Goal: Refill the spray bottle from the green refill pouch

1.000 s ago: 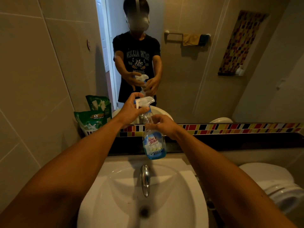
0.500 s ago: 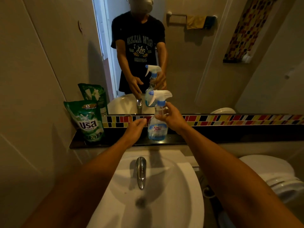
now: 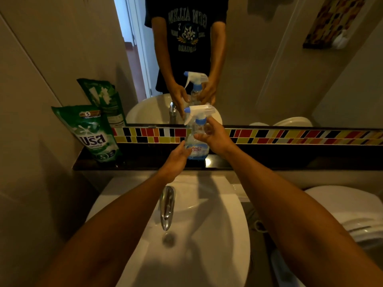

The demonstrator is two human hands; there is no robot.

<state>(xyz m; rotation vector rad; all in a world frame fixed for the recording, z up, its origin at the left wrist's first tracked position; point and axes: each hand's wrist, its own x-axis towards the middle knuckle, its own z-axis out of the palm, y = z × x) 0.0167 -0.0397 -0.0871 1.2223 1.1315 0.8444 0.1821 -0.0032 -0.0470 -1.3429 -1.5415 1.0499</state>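
Glossy dark ledge [image 3: 145, 165], clear plastic spray bottle [image 3: 195, 141], right hand [image 3: 215, 137]

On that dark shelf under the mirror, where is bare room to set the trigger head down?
The shelf lies bare right of the spray bottle; another bare gap sits between it and the green refill pouch. Around the bottle, left hand and right hand crowd.

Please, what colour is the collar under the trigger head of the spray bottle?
Blue. The collar on the spray bottle shows best in the head view.

Both arms outstretched; right hand [image 3: 215, 137] fingers curled, left hand [image 3: 176, 157] loosely open.
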